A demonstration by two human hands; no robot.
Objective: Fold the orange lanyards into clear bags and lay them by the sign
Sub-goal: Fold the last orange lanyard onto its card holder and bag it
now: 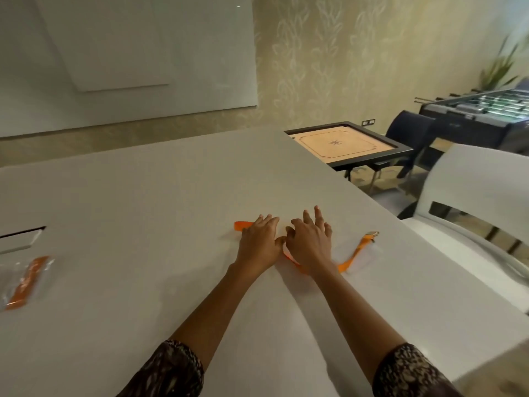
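Note:
An orange lanyard [356,253] lies across the white table [148,202], its metal clip at the right end and its left end poking out beyond my left hand. My left hand [259,242] presses flat on the strap, fingers spread. My right hand [310,243] lies flat beside it, thumbs almost touching, covering the strap's middle. A clear bag [365,260] lies under the strap's right part. At the far left a clear bag holding a folded orange lanyard [27,279] rests on the table.
A white card or sign [18,239] sits at the table's left edge. A white chair [472,202] stands right of the table. Beyond are a carrom board [343,143], dark chairs and a foosball table [481,110].

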